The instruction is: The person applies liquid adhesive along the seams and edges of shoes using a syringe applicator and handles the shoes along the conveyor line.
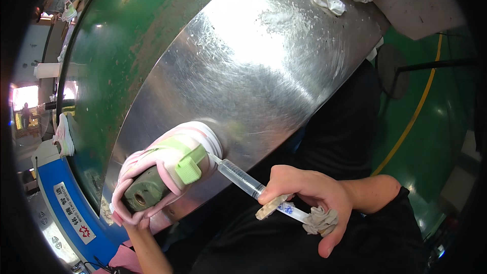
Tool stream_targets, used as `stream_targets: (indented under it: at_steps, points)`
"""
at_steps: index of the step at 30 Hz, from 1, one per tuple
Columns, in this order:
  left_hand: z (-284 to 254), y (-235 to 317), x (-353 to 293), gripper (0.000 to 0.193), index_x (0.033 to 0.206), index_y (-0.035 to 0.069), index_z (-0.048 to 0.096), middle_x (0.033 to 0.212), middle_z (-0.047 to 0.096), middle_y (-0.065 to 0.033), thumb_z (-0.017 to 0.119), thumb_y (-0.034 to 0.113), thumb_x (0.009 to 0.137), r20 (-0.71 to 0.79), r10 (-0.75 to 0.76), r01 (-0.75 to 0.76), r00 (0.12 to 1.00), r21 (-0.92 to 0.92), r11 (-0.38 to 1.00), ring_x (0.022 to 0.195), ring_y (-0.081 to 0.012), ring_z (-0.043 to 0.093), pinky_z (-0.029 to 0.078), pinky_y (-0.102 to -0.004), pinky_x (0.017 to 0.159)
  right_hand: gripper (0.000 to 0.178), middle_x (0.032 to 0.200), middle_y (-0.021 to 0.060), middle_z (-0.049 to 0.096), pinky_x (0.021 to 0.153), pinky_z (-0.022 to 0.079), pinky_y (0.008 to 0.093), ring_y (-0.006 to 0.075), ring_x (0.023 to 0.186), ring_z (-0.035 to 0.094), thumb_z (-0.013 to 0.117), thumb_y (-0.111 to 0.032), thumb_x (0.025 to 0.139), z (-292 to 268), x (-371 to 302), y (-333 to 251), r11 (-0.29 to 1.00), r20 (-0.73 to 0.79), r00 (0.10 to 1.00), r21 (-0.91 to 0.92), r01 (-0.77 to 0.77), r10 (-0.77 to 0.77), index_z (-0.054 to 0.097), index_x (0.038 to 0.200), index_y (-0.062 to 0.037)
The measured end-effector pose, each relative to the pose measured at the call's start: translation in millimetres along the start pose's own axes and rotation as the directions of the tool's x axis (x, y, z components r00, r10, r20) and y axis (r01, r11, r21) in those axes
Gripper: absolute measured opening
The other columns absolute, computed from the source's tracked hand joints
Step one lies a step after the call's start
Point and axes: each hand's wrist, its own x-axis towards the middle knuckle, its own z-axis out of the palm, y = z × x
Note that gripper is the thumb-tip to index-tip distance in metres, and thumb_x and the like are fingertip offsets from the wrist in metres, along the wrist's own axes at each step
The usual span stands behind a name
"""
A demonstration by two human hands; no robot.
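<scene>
Holds a clear syringe (241,177) in the right hand (319,190), with the fingers closed around the back of the barrel beside a beige wrapping (271,207) and the thumb stretched down past the plunger's end. Bears on that end a grey wad (320,220), probably as padding for the palm. Points the thin nozzle at the side of a pink and green shoe (170,147), right by the white sole, too fine there to tell contact from a narrow gap; slants in from the right, likely to leave the spot uncovered. Supports the shoe at its opening end with the left hand (143,224), apparently for steadiness, at the near edge of a metal table (243,91). Cannot tell the state of the left fingers, mostly hidden underneath. Contains a dark green foot form (146,191), presumably for keeping the shoe's shape.
</scene>
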Motion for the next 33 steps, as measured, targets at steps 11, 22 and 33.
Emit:
stream_targets:
  at_steps: [11,22,33]
  points:
    - [5.5,7.7,-74.5,0.043,0.126,-0.003,0.05,0.126,0.056,-0.016,0.057,0.015,0.088,-0.049,-0.631,0.431,0.774,-0.689,0.583,0.114,-0.0292,0.056,0.043,-0.0425,0.103,0.096,0.11,0.0133,0.059,0.071,0.037,0.0272,0.0164,0.085,0.045,0.077,-0.059,0.068,1.2,-0.3,-2.0,0.996,0.031,0.999,-0.08,-0.04,0.042,0.043,0.13,0.0068]
    - [72.1,43.1,-99.5,0.074,0.137,-0.01,0.033,0.125,0.053,-0.0172,0.063,0.024,0.079,0.229,-0.545,0.532,0.806,-0.685,0.498,0.11,-0.0252,0.055,0.046,-0.038,0.093,0.097,0.114,0.0146,0.058,0.073,0.035,0.0259,0.0157,0.088,0.045,0.08,-0.053,0.067,14.2,-6.1,-14.1,0.995,-0.018,0.997,-0.066,-0.073,0.072,0.04,0.132,0.0067]
    - [130.3,59.9,-69.9,0.068,0.135,-0.007,0.032,0.104,0.055,-0.018,0.064,0.011,0.077,0.204,-0.901,0.59,0.383,-0.805,0.068,0.063,-0.0202,0.043,0.032,-0.0324,0.052,0.093,0.105,0.011,0.058,0.073,0.036,0.0267,0.0172,0.087,0.046,0.081,-0.053,0.066,26.4,15.6,-26.0,0.986,-0.029,0.993,-0.113,-0.12,0.118,0.045,0.129,0.0057]
